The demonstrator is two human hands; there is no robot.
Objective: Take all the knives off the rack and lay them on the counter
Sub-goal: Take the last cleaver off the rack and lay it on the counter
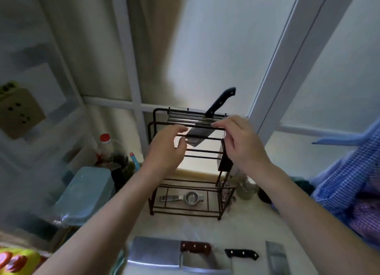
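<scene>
Last knife point(213, 112) leans in the rack point(186, 151) slots at the bench's point(242, 227) back edge, so my left hand point(167, 149) and right hand point(239, 140) hover open, gripping nothing.

- A home kitchen: a black wire rack point(185, 163) stands on a pale counter point(242, 229) against a window.
- Left of the rack, a red-capped bottle point(105, 144) and lidded container point(86, 192).
- In front, cleavers point(164, 252).
- Inside, a citrus squeezer point(183, 198).

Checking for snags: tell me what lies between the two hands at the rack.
Head view: the black-handled knife's steel blade, slotted in the dark wire rack.
</scene>
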